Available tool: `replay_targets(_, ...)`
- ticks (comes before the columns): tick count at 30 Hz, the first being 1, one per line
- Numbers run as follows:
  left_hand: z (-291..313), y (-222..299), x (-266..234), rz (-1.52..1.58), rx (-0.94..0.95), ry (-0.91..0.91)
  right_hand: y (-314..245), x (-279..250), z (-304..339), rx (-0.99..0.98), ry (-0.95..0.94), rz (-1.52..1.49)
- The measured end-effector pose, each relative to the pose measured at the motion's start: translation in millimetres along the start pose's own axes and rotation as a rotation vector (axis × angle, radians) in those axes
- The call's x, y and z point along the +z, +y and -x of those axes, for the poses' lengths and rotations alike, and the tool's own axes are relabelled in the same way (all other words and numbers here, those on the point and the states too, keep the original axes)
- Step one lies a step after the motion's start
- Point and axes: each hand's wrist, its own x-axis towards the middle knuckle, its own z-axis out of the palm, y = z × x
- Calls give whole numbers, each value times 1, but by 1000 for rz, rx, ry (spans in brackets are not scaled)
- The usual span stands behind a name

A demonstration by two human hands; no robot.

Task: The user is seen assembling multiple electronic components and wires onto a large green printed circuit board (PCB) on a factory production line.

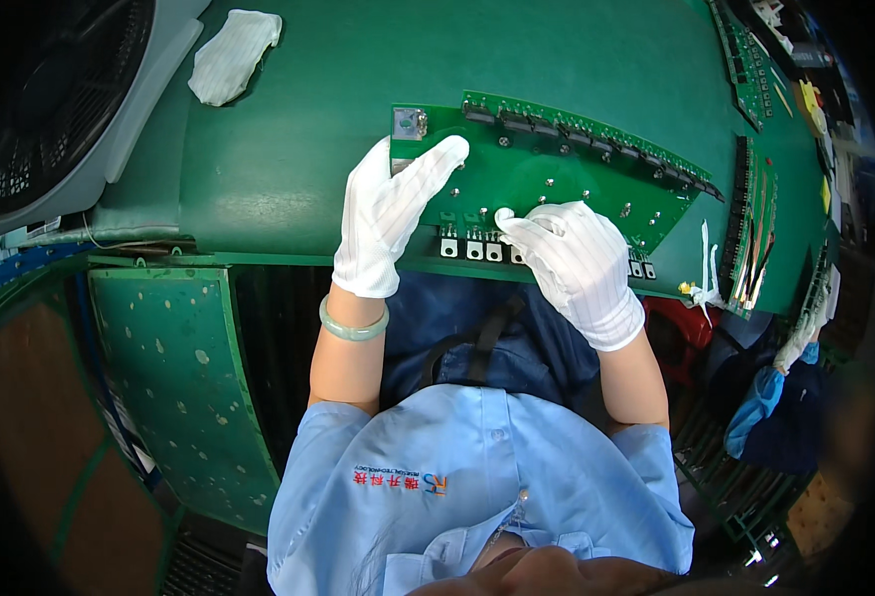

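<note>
A green circuit board (pixel 517 179) lies at a slant over the near edge of the green table. Black parts (pixel 577 137) line its far side, and a row of flat transistors (pixel 474 249) with metal tabs juts from its near side. My left hand (pixel 390 219), in a white striped glove, grips the board's left end, thumb and fingers apart around it. My right hand (pixel 575 260), gloved likewise, is closed over the near edge, its fingertips against the board beside the transistors. Part of that row is hidden under the right hand.
A white glove (pixel 236 57) lies at the far left of the green table (pixel 289 169), near a grey fan (pixel 70 89). More circuit boards (pixel 740 223) line the right side. A co-worker's gloved hand (pixel 800 343) and blue sleeve are at the far right.
</note>
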Motion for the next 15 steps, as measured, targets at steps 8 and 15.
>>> replay_targets(8,4,7,4,190,-61,5,-3,-26,24,74,162,33)
replay_targets(15,5,3,9,71,-118,142,-11,-56,106,468,93,-67)
